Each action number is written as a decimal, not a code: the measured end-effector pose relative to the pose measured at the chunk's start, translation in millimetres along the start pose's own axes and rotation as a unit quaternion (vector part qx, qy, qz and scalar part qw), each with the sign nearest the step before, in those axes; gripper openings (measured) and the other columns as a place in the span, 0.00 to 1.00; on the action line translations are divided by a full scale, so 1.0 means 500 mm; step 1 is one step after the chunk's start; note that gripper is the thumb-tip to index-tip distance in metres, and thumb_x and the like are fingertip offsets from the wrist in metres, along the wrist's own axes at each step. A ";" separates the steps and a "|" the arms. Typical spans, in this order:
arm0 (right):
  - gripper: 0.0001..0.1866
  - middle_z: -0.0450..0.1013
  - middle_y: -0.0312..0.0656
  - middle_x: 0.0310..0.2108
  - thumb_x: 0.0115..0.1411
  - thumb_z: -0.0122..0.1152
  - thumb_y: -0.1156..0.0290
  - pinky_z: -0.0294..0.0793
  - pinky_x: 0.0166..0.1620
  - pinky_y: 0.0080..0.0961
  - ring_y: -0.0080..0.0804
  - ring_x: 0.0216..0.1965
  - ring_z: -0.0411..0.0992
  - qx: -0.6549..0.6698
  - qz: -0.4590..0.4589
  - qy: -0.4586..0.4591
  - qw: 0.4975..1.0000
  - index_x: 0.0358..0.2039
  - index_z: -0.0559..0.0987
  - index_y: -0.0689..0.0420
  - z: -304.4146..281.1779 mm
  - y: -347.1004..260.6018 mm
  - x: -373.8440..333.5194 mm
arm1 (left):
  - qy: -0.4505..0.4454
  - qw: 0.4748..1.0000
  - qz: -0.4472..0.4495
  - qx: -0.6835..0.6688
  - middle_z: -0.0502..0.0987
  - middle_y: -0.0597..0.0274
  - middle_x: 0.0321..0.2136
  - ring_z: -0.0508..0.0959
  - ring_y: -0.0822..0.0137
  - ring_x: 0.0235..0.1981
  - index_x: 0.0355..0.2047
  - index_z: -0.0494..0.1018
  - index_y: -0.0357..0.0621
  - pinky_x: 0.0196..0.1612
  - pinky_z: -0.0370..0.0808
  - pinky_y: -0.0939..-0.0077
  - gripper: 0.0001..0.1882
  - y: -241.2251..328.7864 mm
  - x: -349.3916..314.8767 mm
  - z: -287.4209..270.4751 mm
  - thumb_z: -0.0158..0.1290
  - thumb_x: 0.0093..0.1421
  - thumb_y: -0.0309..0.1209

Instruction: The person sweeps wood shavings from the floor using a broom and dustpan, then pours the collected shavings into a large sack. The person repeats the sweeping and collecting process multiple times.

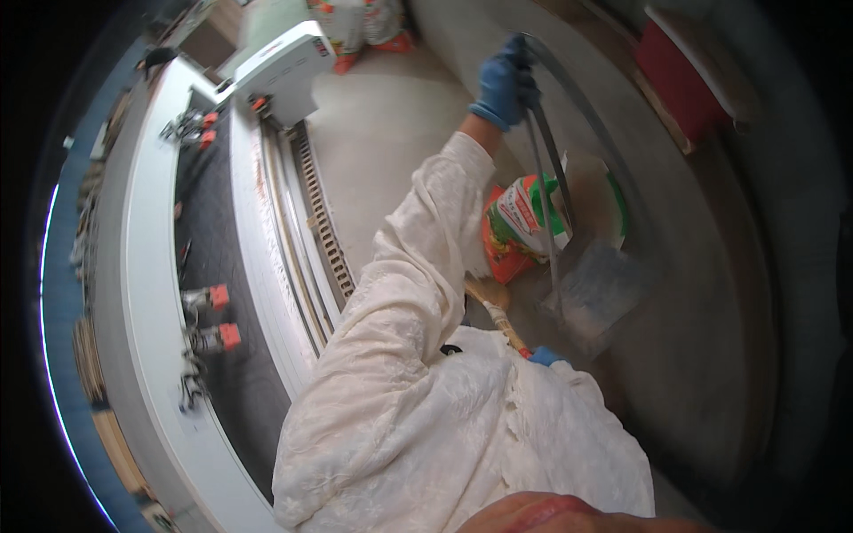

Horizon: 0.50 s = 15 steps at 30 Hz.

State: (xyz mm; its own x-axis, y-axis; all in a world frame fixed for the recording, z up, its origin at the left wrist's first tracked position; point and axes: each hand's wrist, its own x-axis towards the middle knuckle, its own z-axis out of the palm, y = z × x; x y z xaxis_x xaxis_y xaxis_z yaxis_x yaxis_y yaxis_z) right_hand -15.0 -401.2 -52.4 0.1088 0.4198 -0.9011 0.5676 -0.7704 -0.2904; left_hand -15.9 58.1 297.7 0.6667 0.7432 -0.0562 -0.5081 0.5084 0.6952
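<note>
My left hand [506, 84], in a blue glove, is raised far out in front and closed round the top of a long thin metal handle. That handle runs down to a greyish dustpan [604, 284], blurred by motion, low in front of me. Close to my body, my right hand [544, 356], also blue-gloved and partly hidden by its sleeve, is closed on the handle of a short hand broom [504, 324]. The broom's tan head points away from me. A white, green and orange woven sack [520, 218] stands beside the dustpan, partly behind its handle.
On the left runs a long white machine [147, 258] with a dark bed and several orange-tipped fittings [218, 296]. A white housing [284, 71] sits at its far end. More sacks [364, 31] stand at the back. A red panel [680, 84] is at far right.
</note>
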 end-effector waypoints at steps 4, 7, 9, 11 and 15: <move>0.29 0.80 0.48 0.31 0.53 0.61 0.43 0.74 0.39 0.33 0.40 0.33 0.78 -0.004 -0.021 0.010 1.000 0.36 0.84 0.61 -0.005 0.054 -0.052 | -0.022 0.992 0.093 0.076 0.60 0.72 0.11 0.59 0.76 0.09 0.27 0.72 0.50 0.13 0.59 0.79 0.17 0.011 -0.202 0.117 0.54 0.63 0.48; 0.21 0.78 0.42 0.26 0.47 0.71 0.55 0.73 0.35 0.31 0.31 0.28 0.76 0.060 -0.058 -0.027 0.996 0.33 0.84 0.60 0.000 0.078 -0.089 | -0.007 0.976 0.175 0.132 0.62 0.71 0.12 0.60 0.77 0.09 0.28 0.72 0.46 0.13 0.62 0.77 0.15 0.047 -0.361 0.153 0.54 0.64 0.44; 0.26 0.79 0.46 0.31 0.45 0.74 0.61 0.74 0.33 0.32 0.29 0.28 0.76 0.072 -0.077 -0.035 0.994 0.40 0.81 0.69 0.016 0.100 -0.079 | 0.007 0.961 0.232 0.148 0.63 0.71 0.12 0.61 0.77 0.09 0.28 0.72 0.43 0.13 0.66 0.75 0.15 0.079 -0.454 0.150 0.52 0.65 0.40; 0.22 0.79 0.46 0.30 0.46 0.73 0.65 0.74 0.35 0.32 0.32 0.29 0.76 0.126 -0.119 -0.028 0.984 0.38 0.82 0.67 0.029 0.120 -0.053 | 0.035 0.951 0.261 0.159 0.63 0.71 0.12 0.60 0.77 0.08 0.27 0.72 0.43 0.13 0.67 0.75 0.15 0.115 -0.547 0.122 0.52 0.66 0.40; 0.20 0.78 0.48 0.29 0.47 0.71 0.70 0.75 0.33 0.32 0.35 0.27 0.77 0.276 -0.058 -0.064 0.957 0.39 0.80 0.67 0.019 0.120 -0.042 | 0.082 0.934 0.300 0.178 0.70 0.66 0.15 0.65 0.77 0.09 0.29 0.73 0.41 0.13 0.66 0.80 0.15 0.147 -0.703 0.058 0.55 0.64 0.40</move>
State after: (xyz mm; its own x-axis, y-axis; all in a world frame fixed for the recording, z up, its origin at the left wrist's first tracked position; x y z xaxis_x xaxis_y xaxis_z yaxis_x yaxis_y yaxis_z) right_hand 9.1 -460.6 -54.1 -0.0504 0.4824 -0.8745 0.0487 -0.8734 -0.4845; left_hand -271.4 -178.5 389.4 0.2131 0.9188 0.3322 -0.5310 -0.1765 0.8288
